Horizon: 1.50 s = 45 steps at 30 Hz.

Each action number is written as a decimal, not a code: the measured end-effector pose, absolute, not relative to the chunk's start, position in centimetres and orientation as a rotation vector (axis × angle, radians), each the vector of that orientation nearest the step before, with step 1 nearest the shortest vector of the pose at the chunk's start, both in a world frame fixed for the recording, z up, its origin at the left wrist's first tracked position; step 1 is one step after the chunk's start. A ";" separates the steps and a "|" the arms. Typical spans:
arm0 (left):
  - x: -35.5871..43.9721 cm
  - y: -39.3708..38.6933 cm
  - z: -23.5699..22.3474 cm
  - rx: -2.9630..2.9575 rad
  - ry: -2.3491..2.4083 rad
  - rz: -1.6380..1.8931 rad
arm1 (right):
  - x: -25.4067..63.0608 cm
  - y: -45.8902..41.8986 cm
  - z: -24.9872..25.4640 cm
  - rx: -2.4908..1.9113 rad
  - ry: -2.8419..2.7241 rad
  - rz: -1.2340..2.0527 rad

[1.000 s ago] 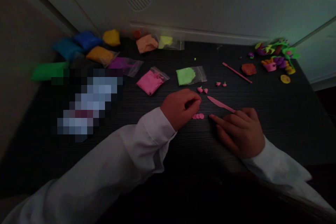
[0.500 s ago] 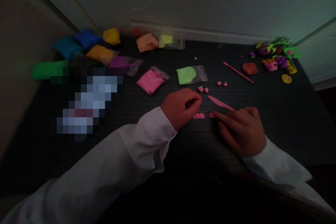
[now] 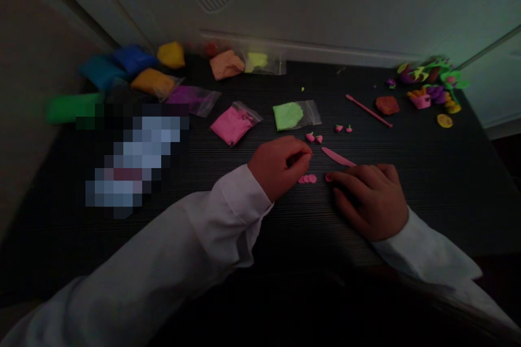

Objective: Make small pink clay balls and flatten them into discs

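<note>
My left hand (image 3: 279, 168) rests on the table with thumb and forefinger pinched together; anything between the tips is too small to make out. Just by it lies a row of overlapping pink clay discs (image 3: 307, 179), partly covered by the hand. My right hand (image 3: 370, 198) is palm down with its forefinger stretched out, the tip on a single pink clay disc (image 3: 328, 177). Under or behind the right fingers runs a pink plastic clay knife (image 3: 337, 156), its handle hidden. Small pink clay fruits with green tops (image 3: 310, 137) sit beyond the hands.
Bags of pink clay (image 3: 232, 124) and green clay (image 3: 288, 116) lie beyond my left hand. A thin pink tool (image 3: 368, 111) and a reddish-brown lump (image 3: 387, 104) are at right, before finished clay figures (image 3: 421, 98). More clay packs (image 3: 134, 59) line the back left. A white panel (image 3: 325, 16) bounds the back.
The right forefinger lifted slightly off the single disc, uncovering it, then came back down onto it. More of the knife is now covered by the right hand. The left hand has stayed put.
</note>
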State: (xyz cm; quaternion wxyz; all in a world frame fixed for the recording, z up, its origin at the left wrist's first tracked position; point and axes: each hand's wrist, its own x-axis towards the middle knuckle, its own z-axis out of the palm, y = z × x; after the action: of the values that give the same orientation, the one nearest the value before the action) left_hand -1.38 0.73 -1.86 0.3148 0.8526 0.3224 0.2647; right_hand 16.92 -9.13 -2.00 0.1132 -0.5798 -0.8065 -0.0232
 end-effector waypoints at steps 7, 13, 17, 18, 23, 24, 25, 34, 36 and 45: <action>-1.4 0.7 -1.9 2.247 0.853 0.699 | 16.9 -9.1 -1.9 -1.698 -2.339 -0.074; -1.4 0.7 -1.9 2.244 0.853 0.701 | 17.0 -9.1 -2.0 -1.702 -2.342 -0.078; -1.4 0.7 -1.9 2.245 0.851 0.700 | 17.1 -9.1 -2.0 -1.699 -2.336 -0.079; -1.4 0.7 -1.9 2.246 0.850 0.699 | 17.1 -9.1 -2.0 -1.699 -2.341 -0.075; -1.4 0.7 -1.9 2.245 0.846 0.692 | 17.0 -8.9 -2.0 -1.710 -2.372 -0.060; -1.4 0.7 -1.8 2.244 0.847 0.692 | 16.9 -8.9 -2.0 -1.713 -2.377 -0.060; -1.4 0.7 -1.8 2.244 0.848 0.692 | 16.9 -8.9 -2.0 -1.716 -2.381 -0.061; -1.4 0.7 -1.9 2.245 0.850 0.706 | 16.9 -9.0 -2.0 -1.717 -2.346 -0.064; -1.4 0.7 -1.9 2.248 0.849 0.703 | 17.0 -9.0 -2.1 -1.713 -2.332 -0.062; -1.4 0.7 -1.9 2.247 0.850 0.702 | 17.0 -9.0 -2.1 -1.731 -2.324 -0.037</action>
State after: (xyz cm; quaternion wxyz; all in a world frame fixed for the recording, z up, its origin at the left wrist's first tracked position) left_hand -1.39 0.72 -1.87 0.3139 0.8524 0.3224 0.2664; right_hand 17.00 -8.96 -2.12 0.1215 -0.5929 -0.7960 -0.0125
